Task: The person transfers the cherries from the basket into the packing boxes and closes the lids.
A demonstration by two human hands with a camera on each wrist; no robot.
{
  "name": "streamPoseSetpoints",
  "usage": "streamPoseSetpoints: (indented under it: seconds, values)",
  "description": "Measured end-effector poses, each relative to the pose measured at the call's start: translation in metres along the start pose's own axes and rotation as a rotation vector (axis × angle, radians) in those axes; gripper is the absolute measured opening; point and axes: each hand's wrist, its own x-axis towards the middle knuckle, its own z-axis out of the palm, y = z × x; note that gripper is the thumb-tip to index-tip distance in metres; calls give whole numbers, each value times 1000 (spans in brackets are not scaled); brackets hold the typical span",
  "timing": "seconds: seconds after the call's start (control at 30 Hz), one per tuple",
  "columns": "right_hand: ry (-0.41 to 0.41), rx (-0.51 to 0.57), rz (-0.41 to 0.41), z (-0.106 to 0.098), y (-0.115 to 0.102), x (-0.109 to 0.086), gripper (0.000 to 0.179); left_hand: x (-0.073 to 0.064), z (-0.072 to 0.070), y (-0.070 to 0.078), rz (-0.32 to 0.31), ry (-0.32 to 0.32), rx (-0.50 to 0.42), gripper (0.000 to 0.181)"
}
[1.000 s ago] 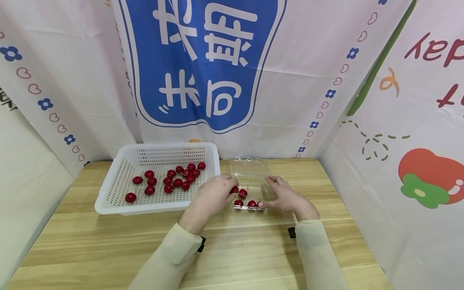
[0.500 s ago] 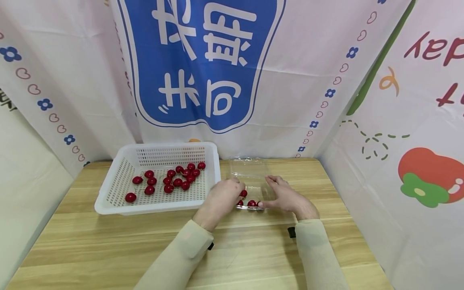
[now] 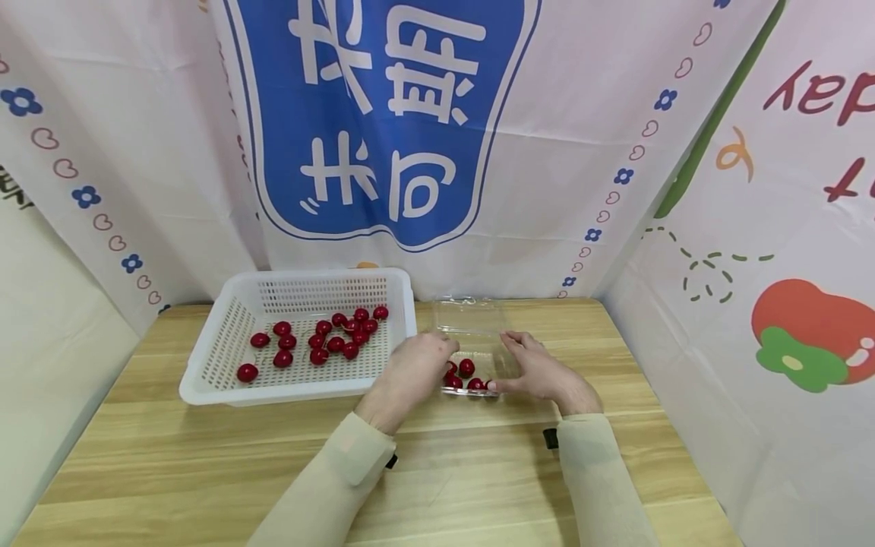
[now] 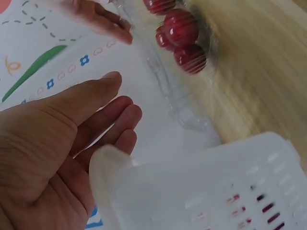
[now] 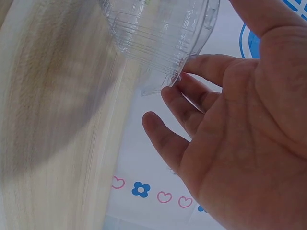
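Observation:
A clear plastic clamshell box (image 3: 478,357) lies on the table with its lid (image 3: 468,313) folded back. Several dark red cherries (image 3: 466,368) sit in its base; they also show through the clear wall in the left wrist view as cherries (image 4: 181,28). My right hand (image 3: 540,372) grips the box from the right, thumb on the front rim and fingers at the far side. My left hand (image 3: 413,372) is over the box's left edge, hiding part of it. In the left wrist view, the left hand (image 4: 62,139) has loosely bent fingers with nothing between them.
Left of the box stands a white perforated plastic basket (image 3: 205,372) holding several more cherries (image 3: 317,355). Its right end is close beside my left hand. Printed cloth (image 3: 519,228) hangs behind the wooden table (image 3: 465,471) and along its sides.
My left hand moved right into the box, then drew slightly back left. Two cherries in the box now sit a little further right. The right hand kept its place.

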Motion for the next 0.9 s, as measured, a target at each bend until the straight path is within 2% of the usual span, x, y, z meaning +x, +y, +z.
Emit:
streamPoseSetpoints:
  seconds: [0.17, 0.27, 0.6, 0.9]
  values:
    - [-1, 1, -1, 0, 0, -1, 117, -10, -12, -11, 35, 82, -53, 25]
    - [-1, 1, -2, -1, 0, -2, 116, -15, -19, -19, 26, 112, -57, 27]
    - [0, -10, -6, -1, 0, -3, 116, -35, -38, -53, -54, 159, -26, 25]
    - [2, -8, -4, 0, -1, -1, 117, -58, -47, -90, -180, 140, -55, 27]
